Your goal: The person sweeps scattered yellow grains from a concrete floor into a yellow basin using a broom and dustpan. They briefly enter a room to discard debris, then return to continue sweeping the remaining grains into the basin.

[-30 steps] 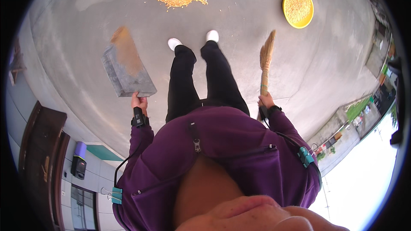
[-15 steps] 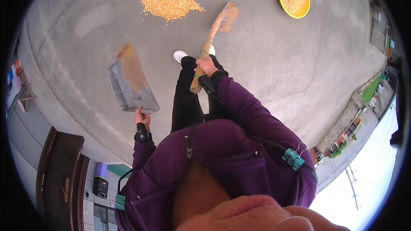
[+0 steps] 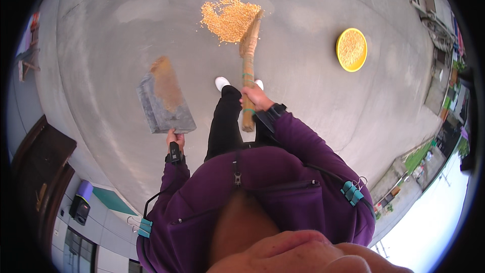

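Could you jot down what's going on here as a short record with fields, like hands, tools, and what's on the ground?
Left hand: grips the handle of a grey metal dustpan, which carries some golden grain
Right hand: grips the handle of a straw broom
Broom head: touches the pile's right edge
On the ground: loose pile of golden grain; round yellow basin filled with grain, off to the right
Surface: grey concrete floor
Feet: white shoes behind the pile

Dustpan (image 3: pixel 164 103): dull grey metal, rust-stained (centre left)
Broom (image 3: pixel 248 58): straw bristles, bound handle
Floor (image 3: pixel 126 45): matt rough concrete
Bowl (image 3: pixel 351 49): glossy yellow plastic
Jacket (image 3: pixel 262 192): purple cloth
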The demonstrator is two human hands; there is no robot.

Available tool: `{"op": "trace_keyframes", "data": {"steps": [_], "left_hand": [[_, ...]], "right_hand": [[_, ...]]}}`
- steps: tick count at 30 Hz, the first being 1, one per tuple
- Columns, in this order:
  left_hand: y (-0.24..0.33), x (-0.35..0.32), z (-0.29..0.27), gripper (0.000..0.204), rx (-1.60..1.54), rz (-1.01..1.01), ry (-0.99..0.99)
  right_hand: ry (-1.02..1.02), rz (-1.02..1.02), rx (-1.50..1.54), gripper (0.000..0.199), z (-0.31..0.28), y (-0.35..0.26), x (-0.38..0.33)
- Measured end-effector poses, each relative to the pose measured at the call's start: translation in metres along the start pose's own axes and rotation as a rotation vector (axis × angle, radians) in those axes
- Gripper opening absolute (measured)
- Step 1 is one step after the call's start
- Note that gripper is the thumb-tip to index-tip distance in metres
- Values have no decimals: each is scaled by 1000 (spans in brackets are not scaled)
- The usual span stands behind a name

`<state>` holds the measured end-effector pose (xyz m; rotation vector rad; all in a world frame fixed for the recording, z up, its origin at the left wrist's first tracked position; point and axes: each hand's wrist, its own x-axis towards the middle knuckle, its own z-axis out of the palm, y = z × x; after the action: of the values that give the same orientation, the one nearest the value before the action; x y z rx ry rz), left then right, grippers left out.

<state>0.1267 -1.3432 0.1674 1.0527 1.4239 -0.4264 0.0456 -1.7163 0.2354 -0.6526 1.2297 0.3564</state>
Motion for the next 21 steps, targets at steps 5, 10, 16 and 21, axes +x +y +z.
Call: {"op": "trace_keyframes", "data": {"steps": [5,10,16,21], "left_hand": [[-17,2,2,22,-120,-20,-19],[-40,-12,11,22,-189,-7,17],[-92,-43,4,25,-281,21,101],[-157,-85,14,23,-347,61,227]], "right_hand": [[119,-72,-606,44,-66,-34,-31],[367,-388,-1634,69,-124,-129,28],[392,-505,-1844,57,-120,-277,172],[224,-343,-1943,52,-139,-297,235]]}}
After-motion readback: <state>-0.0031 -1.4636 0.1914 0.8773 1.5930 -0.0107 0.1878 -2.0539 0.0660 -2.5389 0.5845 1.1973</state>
